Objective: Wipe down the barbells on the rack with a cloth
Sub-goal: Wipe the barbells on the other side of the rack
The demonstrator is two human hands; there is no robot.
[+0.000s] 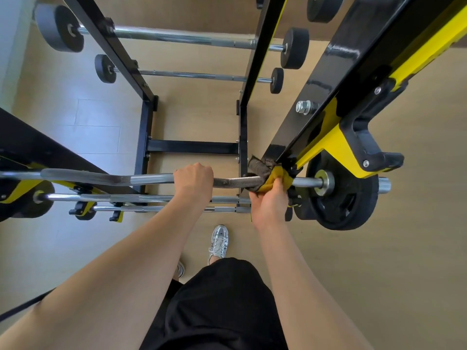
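Observation:
A curved chrome barbell lies across the black and yellow rack right in front of me. My left hand grips its shaft near the middle. My right hand holds a yellow and dark brown cloth wrapped round the bar, tight against the rack's right upright. A black weight plate sits on the bar's right end. Two straight barbells rest on lower pegs just beneath.
A second rack stands further off with two more barbells carrying black round weights. The rack's base crossbar lies on the wooden floor. My silver shoes and black shorts are below.

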